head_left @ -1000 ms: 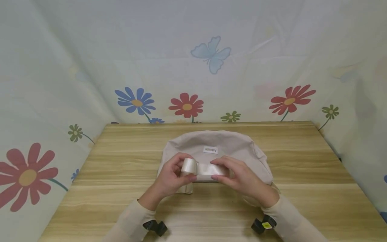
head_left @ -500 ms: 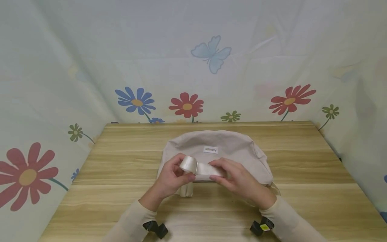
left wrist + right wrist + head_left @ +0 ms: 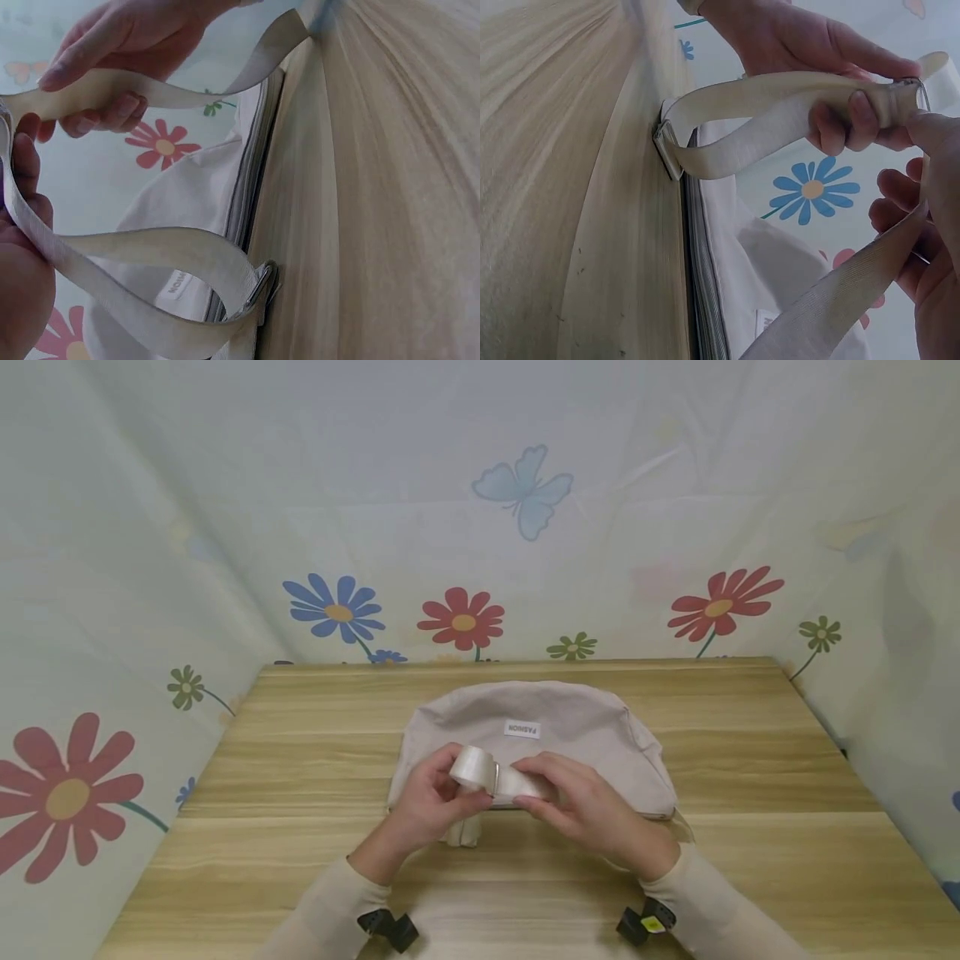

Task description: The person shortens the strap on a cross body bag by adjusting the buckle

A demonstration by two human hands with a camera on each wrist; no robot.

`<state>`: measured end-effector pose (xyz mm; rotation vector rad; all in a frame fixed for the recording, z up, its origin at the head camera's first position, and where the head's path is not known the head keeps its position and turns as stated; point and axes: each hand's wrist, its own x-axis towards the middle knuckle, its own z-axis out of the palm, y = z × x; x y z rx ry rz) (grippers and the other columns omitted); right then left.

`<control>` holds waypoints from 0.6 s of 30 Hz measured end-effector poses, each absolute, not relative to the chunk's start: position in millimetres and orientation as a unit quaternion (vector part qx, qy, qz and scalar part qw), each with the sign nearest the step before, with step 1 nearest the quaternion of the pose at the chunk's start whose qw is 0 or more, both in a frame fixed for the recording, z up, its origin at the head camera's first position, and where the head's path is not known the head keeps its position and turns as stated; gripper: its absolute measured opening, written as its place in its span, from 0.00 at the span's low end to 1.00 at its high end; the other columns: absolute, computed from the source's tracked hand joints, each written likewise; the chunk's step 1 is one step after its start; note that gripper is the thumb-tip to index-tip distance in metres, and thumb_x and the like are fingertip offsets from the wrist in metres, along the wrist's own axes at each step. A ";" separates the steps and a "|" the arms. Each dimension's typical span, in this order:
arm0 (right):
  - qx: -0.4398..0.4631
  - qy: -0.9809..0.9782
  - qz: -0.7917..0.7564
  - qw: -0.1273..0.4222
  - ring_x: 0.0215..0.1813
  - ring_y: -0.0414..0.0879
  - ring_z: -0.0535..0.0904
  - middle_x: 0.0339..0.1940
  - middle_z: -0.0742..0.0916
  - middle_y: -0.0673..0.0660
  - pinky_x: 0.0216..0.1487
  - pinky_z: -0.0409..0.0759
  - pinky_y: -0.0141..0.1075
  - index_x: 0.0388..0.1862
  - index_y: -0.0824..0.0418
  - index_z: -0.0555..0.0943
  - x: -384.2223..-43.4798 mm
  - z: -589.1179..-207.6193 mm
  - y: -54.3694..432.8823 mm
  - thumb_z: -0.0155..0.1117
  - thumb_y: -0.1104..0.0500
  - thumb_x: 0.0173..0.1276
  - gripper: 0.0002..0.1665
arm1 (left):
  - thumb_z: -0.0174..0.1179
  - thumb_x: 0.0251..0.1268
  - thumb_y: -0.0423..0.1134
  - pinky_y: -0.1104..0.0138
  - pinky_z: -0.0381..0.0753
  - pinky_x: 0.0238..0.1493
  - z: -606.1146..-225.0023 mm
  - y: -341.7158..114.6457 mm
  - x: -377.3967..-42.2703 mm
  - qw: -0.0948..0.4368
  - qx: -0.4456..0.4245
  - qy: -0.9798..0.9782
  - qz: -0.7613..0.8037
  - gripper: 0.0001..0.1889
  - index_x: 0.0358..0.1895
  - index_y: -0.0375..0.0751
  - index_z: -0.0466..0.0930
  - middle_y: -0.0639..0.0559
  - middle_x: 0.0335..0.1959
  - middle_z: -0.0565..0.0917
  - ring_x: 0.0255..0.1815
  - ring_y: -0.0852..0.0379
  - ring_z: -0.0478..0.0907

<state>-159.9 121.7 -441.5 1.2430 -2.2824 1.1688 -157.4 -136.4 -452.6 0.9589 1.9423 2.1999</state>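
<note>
A pale beige bag (image 3: 592, 727) with an upside-down "FASHION" label (image 3: 522, 729) lies on the wooden table. Above its near edge, both hands hold its cream webbing strap (image 3: 176, 94). My left hand (image 3: 423, 797) pinches the strap beside a thin metal slider buckle (image 3: 496, 779), where the webbing bulges up in a loop (image 3: 472, 767). Just right of the buckle, my right hand (image 3: 588, 797) grips the flat strap between thumb and fingers. Lower down, the strap doubles through a second metal buckle (image 3: 669, 150) close by the table at the bag's zip side.
The wood-grain table (image 3: 300, 777) extends on both sides of the bag and in front of it. A flower-printed cloth (image 3: 390, 510) hangs behind and along the sides. Black wrist cameras (image 3: 390, 931) are strapped over the beige sleeves (image 3: 326, 902).
My right hand has shifted slightly left, closer to the buckle. The strap loop by my left hand has tipped and grown rounder. The bag has stayed in place.
</note>
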 end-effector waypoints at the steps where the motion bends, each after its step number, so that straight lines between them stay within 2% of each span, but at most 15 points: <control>1: 0.432 -0.792 0.406 0.146 0.53 0.41 0.87 0.55 0.90 0.52 0.55 0.87 0.38 0.63 0.58 0.82 -159.4 -441.0 121.0 0.75 0.61 0.73 0.22 | 0.73 0.66 0.26 0.72 0.84 0.51 -452.4 -134.9 -156.8 0.019 0.309 0.638 0.705 0.20 0.56 0.24 0.75 0.66 0.50 0.86 0.51 0.67 0.81; 3: 0.437 -0.788 0.405 0.155 0.51 0.42 0.87 0.54 0.90 0.52 0.53 0.88 0.37 0.63 0.59 0.82 -158.8 -440.1 120.4 0.75 0.61 0.74 0.21 | 0.73 0.63 0.23 0.71 0.84 0.52 -451.7 -133.0 -155.8 -0.005 0.312 0.663 0.680 0.22 0.56 0.21 0.75 0.62 0.50 0.86 0.51 0.67 0.81; 7: 0.446 -0.781 0.399 0.179 0.48 0.43 0.87 0.53 0.91 0.55 0.49 0.88 0.34 0.62 0.63 0.82 -159.2 -437.7 120.7 0.74 0.57 0.75 0.21 | 0.76 0.58 0.20 0.68 0.85 0.52 -447.6 -133.7 -154.1 -0.051 0.314 0.728 0.607 0.22 0.56 0.28 0.80 0.45 0.49 0.89 0.50 0.67 0.82; 9: 0.451 -0.777 0.394 0.192 0.48 0.44 0.88 0.52 0.91 0.56 0.48 0.87 0.34 0.61 0.64 0.83 -160.2 -437.1 121.0 0.74 0.55 0.76 0.21 | 0.78 0.56 0.22 0.67 0.87 0.50 -445.5 -135.1 -154.0 -0.069 0.319 0.755 0.569 0.22 0.54 0.31 0.82 0.39 0.47 0.90 0.49 0.66 0.83; 15: 0.467 -0.767 0.385 0.214 0.45 0.43 0.87 0.50 0.91 0.56 0.46 0.85 0.30 0.61 0.64 0.84 -162.6 -436.6 119.4 0.76 0.53 0.73 0.23 | 0.84 0.48 0.30 0.67 0.88 0.42 -439.2 -136.6 -156.3 -0.125 0.355 0.796 0.474 0.22 0.46 0.35 0.85 0.45 0.40 0.92 0.41 0.64 0.84; 18: 0.468 -0.768 0.384 0.208 0.44 0.42 0.86 0.49 0.91 0.55 0.46 0.84 0.28 0.61 0.63 0.84 -162.4 -435.8 118.1 0.79 0.54 0.70 0.25 | 0.86 0.44 0.34 0.67 0.88 0.42 -436.6 -136.1 -157.4 -0.151 0.379 0.803 0.434 0.24 0.46 0.37 0.86 0.48 0.39 0.93 0.40 0.62 0.85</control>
